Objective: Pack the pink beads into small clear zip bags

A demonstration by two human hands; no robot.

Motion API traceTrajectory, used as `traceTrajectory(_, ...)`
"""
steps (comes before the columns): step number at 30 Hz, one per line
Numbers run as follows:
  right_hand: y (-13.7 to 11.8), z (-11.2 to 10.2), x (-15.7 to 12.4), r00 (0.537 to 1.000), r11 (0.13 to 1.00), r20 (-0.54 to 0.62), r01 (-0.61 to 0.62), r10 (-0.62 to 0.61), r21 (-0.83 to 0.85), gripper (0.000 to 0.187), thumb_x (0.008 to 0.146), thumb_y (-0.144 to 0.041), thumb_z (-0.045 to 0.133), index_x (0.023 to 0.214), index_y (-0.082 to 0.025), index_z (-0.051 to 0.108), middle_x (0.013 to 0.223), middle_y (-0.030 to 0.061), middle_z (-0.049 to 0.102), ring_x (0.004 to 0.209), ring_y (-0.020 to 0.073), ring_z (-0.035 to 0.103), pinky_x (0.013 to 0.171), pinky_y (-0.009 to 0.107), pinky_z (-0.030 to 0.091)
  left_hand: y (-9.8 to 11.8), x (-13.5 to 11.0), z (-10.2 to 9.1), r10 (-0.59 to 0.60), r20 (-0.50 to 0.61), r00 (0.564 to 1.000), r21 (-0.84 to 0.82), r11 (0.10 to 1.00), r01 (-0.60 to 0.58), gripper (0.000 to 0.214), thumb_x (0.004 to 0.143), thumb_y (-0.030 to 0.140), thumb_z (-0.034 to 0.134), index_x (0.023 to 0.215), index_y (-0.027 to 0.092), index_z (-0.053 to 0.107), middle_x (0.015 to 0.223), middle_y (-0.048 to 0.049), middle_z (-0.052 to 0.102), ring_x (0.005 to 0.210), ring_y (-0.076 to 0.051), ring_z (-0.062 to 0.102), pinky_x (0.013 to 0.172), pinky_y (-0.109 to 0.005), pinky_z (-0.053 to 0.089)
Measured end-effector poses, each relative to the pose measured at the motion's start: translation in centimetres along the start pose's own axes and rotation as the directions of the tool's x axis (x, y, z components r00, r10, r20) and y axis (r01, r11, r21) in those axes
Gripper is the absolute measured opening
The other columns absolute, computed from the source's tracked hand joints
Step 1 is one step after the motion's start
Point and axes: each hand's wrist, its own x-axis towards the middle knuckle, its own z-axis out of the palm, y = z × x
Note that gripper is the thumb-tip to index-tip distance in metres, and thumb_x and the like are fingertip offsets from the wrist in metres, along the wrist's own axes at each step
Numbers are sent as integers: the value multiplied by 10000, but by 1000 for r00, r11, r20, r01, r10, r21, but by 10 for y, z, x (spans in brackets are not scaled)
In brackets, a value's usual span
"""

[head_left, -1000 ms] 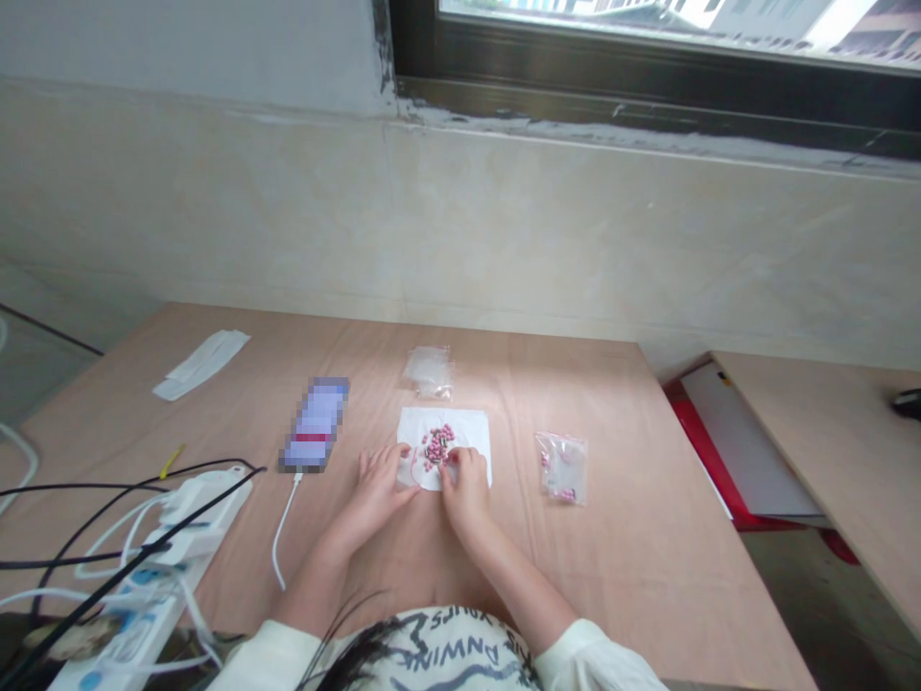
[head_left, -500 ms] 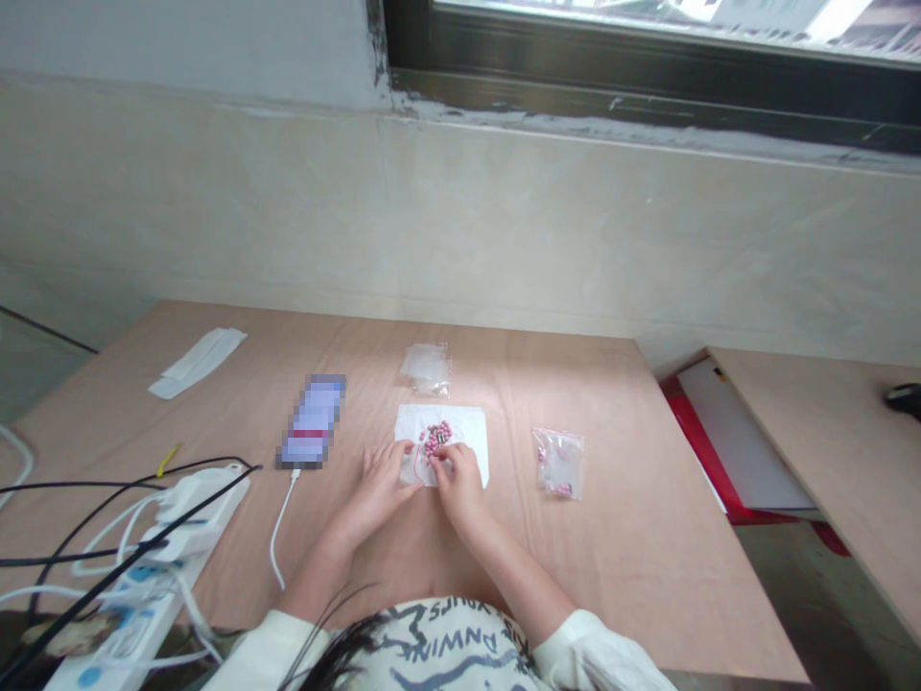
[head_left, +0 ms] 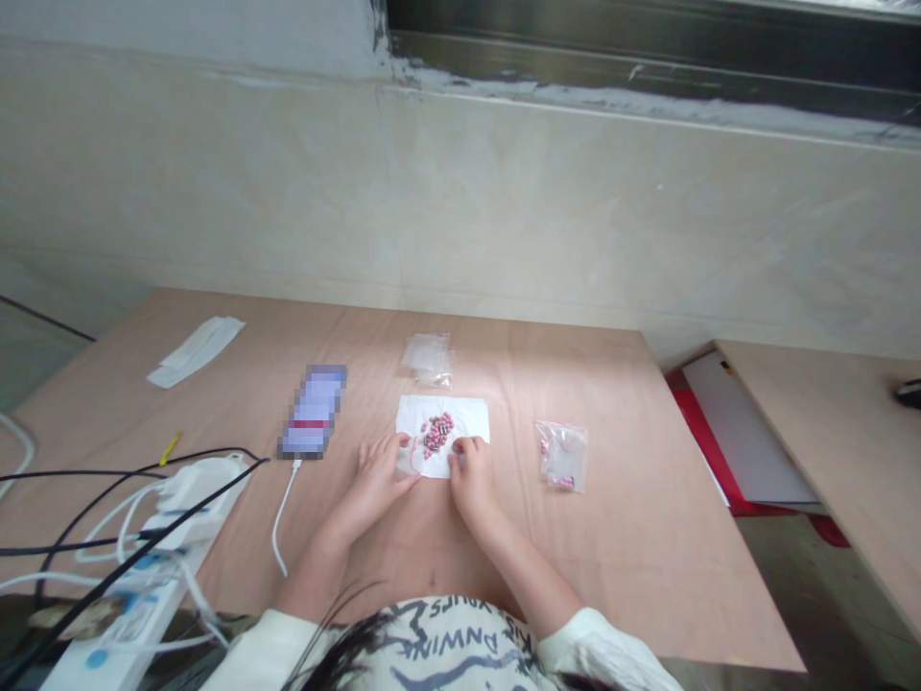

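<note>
Landmark: I take the paper sheet (head_left: 471, 415) on the tabletop (head_left: 576, 585) as reference.
Beads: the pink beads (head_left: 437, 435) lie heaped at the sheet's center; I cannot resolve the darker pieces among them.
Thread: a thin red thread (head_left: 413, 458) curves along the sheet's left side.
Left hand: the left hand (head_left: 374, 487) rests at the sheet's lower left corner.
Left fingers: the left fingers (head_left: 379, 453) are spread, with the tips at the sheet's left edge, beside the thread.
Right hand: the right hand (head_left: 471, 483) lies at the sheet's lower edge.
Right fingers: the right fingers (head_left: 460, 451) are drawn together on the sheet, just below the beads; I cannot tell whether they pinch anything.
Clear bag: the clear bag (head_left: 428, 361) lies beyond the sheet.
Bead bag: the bead bag (head_left: 562, 457) lies right of the sheet.
Phone: the phone (head_left: 313, 413), pixelated, lies left of the sheet, with a cable (head_left: 282, 518) at its near end.
Power strip: the power strip (head_left: 144, 600) lies farther left, nearer the person.
</note>
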Motion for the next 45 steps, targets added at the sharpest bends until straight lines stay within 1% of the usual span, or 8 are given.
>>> traceTrajectory(9,-4,-14,4,999,993,-36,-26,30,113,72,725,-147,510,658,-173,518,714,38,532,727,177,475,688,301,365,11,6,1,21,5,1000,-31,999,-21,449,623,261,597,1035,190,434,1062,-95,554,1040,-276,470,951,-538,158)
traceTrajectory(14,-31,-13,7,997,965,43,56,-69,255,83,735,-218,541,670,-184,580,713,28,561,767,174,484,727,306,364,23,7,5,52,-30,998,-94,994,-54,401,651,244,567,1026,188,434,1058,-96,546,1026,-264,486,913,-462,285)
traceTrajectory(19,-39,-18,-6,998,959,48,18,-33,281,130,735,-295,539,761,-217,639,887,64,513,892,199,464,775,338,365,29,2,8,7,-93,996,-227,973,-28,450,652,218,567,1062,164,392,1063,-114,516,1018,-247,486,878,-410,351)
traceTrajectory(24,-36,-39,-14,987,904,158,-41,-30,425,122,733,-275,520,715,-185,600,772,46,556,734,164,516,615,271,405,34,-8,-5,-3,-53,999,-489,872,-23,577,604,268,642,1105,186,369,1088,-91,497,1034,-219,474,869,-354,379)
traceTrajectory(28,-37,-55,-10,992,881,128,-57,-5,469,140,753,-274,492,698,-172,570,705,29,583,674,148,523,617,263,396,39,-11,-22,-12,51,999,-656,754,43,349,698,341,555,997,179,477,958,-57,566,904,-189,539,745,-302,441)
traceTrajectory(34,-34,-66,-3,994,794,89,-107,67,598,189,694,-311,569,817,-171,540,686,12,564,653,142,529,604,256,404,48,-4,-38,27,61,998,-669,743,21,204,727,345,526,803,158,560,768,-19,602,764,-160,562,693,-263,426)
traceTrajectory(39,-31,-72,1,986,801,148,-154,83,579,175,684,-334,563,652,-162,551,644,5,550,615,129,501,578,241,377,53,-2,-43,32,70,997,-665,747,23,196,719,335,540,780,153,577,778,-25,614,772,-162,564,708,-263,421)
traceTrajectory(45,-28,-70,0,983,774,155,-175,101,608,144,668,-298,560,621,-171,512,595,-24,498,552,105,445,545,226,343,57,-5,-47,17,109,994,-661,748,60,179,701,312,557,735,139,593,756,-37,634,762,-171,573,722,-278,426)
